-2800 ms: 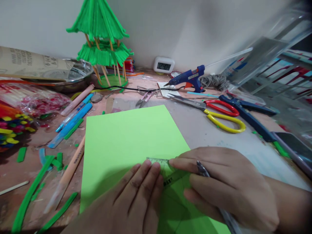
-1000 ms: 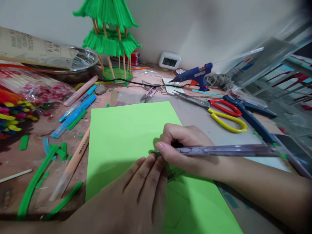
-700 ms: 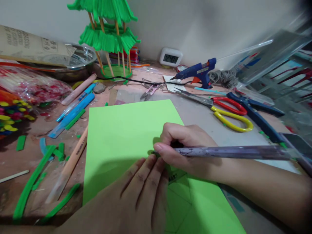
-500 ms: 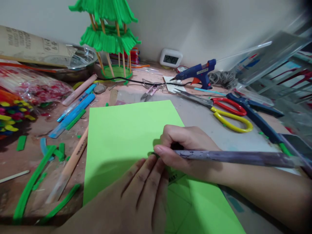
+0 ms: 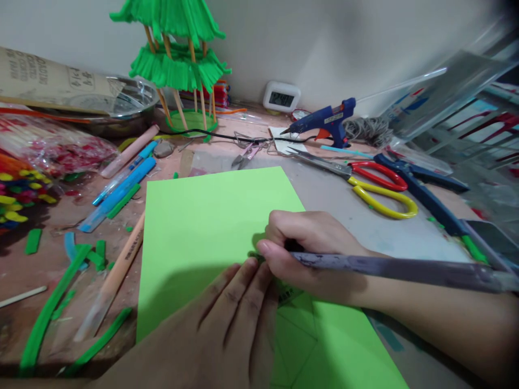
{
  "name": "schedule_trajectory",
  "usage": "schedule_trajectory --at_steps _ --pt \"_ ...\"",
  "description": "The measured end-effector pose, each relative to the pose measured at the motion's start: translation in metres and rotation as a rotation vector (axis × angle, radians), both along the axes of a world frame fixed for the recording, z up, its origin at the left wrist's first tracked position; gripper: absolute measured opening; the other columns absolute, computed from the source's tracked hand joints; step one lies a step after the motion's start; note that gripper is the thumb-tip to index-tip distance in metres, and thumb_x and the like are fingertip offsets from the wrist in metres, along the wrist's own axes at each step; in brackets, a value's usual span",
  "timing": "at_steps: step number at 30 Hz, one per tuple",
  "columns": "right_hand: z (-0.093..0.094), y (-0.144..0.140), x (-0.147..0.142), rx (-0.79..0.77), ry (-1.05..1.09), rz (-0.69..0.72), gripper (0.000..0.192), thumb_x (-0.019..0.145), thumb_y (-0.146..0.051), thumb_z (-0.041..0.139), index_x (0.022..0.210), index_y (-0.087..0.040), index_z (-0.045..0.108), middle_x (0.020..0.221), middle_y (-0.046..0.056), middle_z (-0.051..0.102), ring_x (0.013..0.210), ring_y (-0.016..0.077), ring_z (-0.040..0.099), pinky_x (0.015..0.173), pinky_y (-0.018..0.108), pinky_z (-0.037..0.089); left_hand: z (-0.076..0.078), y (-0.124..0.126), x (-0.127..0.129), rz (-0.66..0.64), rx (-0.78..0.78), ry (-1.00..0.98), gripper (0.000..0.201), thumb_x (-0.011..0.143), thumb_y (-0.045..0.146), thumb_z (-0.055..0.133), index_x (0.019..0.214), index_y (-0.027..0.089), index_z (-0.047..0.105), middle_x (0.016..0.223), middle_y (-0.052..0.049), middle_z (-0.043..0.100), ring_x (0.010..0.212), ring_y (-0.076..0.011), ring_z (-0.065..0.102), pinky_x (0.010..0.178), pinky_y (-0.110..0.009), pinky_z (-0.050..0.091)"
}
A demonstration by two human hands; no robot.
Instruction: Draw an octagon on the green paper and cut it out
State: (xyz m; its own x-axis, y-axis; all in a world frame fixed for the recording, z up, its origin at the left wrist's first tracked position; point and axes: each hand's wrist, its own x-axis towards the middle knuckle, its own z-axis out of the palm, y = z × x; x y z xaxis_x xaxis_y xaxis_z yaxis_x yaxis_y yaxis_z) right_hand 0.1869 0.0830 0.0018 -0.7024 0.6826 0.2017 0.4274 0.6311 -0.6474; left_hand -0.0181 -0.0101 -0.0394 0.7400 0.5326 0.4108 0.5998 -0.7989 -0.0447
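A light green sheet of paper [image 5: 206,221] lies flat on the table in front of me. My left hand [image 5: 227,324] presses flat on it, fingers together, holding down a clear ruler [image 5: 287,294] that is mostly hidden under both hands. My right hand [image 5: 308,251] grips a purple pen [image 5: 397,267], its tip against the paper just beyond my left fingertips. Faint drawn lines show on the paper near the lower right.
Red-and-yellow scissors [image 5: 365,183], blue-handled pliers [image 5: 425,189] and a blue glue gun [image 5: 324,121] lie to the right. A green stick pagoda model [image 5: 178,59], a metal bowl [image 5: 121,105] and a small clock [image 5: 281,97] stand behind. Pens, green strips and bagged sticks litter the left.
My right hand has turned from lying flat on the ruler to a writing grip with the pen tip on the paper. The pen's rear end has dipped lower lately.
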Motion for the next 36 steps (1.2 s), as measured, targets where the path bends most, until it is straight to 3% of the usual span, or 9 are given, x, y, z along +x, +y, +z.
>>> schedule_trajectory --at_steps 5,13,19,25,30,36 --pt "0.002 -0.001 0.001 -0.015 -0.009 -0.053 0.028 0.094 -0.02 0.054 0.07 -0.022 0.041 0.057 -0.008 0.044 0.048 0.0068 0.041 0.048 0.019 0.029 -0.001 0.001 0.0 -0.006 0.04 -0.014 0.04 0.1 0.013 0.048 0.137 0.01 0.063 0.145 -0.014 0.065 0.144 -0.0237 0.051 0.124 -0.037 0.039" --pt "0.005 -0.002 0.004 -0.049 -0.028 -0.082 0.029 0.093 -0.019 0.052 0.069 -0.023 0.036 0.054 -0.009 0.038 0.047 0.007 0.035 0.049 0.022 0.026 0.002 0.007 -0.003 -0.066 0.07 0.024 0.04 0.101 0.01 0.042 0.135 0.011 0.065 0.137 -0.011 0.071 0.135 -0.0219 0.06 0.118 -0.036 0.044" --pt "0.005 0.0 0.008 0.007 -0.039 -0.043 0.028 0.092 -0.018 0.052 0.069 -0.023 0.036 0.054 -0.009 0.035 0.045 0.0074 0.032 0.047 0.022 0.025 0.001 0.004 0.0 0.003 0.053 -0.066 0.04 0.105 0.01 0.034 0.133 0.008 0.063 0.131 -0.009 0.074 0.129 -0.02 0.064 0.126 -0.036 0.031" --pt "0.009 0.0 0.01 -0.004 -0.072 -0.047 0.03 0.092 -0.018 0.053 0.069 -0.023 0.034 0.054 -0.009 0.036 0.046 0.0071 0.033 0.046 0.022 0.025 -0.004 0.006 0.0 -0.029 0.093 -0.038 0.036 0.103 0.01 0.038 0.127 0.008 0.064 0.125 -0.01 0.076 0.136 -0.022 0.059 0.129 -0.038 0.022" --pt "0.012 0.002 0.012 -0.016 -0.091 -0.019 0.031 0.091 -0.017 0.052 0.067 -0.023 0.032 0.055 -0.008 0.038 0.047 0.0071 0.036 0.048 0.023 0.025 -0.012 0.008 -0.005 -0.072 0.138 -0.062 0.035 0.101 0.012 0.042 0.129 0.007 0.063 0.128 -0.013 0.074 0.154 -0.0257 0.035 0.131 -0.038 0.019" --pt "0.014 0.003 0.013 -0.039 -0.093 -0.01 0.032 0.09 -0.015 0.053 0.068 -0.023 0.032 0.055 -0.008 0.037 0.048 0.0068 0.036 0.047 0.023 0.025 -0.015 0.006 -0.008 -0.057 0.122 -0.075 0.038 0.102 0.011 0.039 0.131 0.009 0.063 0.133 -0.012 0.071 0.153 -0.0249 0.037 0.13 -0.037 0.021"
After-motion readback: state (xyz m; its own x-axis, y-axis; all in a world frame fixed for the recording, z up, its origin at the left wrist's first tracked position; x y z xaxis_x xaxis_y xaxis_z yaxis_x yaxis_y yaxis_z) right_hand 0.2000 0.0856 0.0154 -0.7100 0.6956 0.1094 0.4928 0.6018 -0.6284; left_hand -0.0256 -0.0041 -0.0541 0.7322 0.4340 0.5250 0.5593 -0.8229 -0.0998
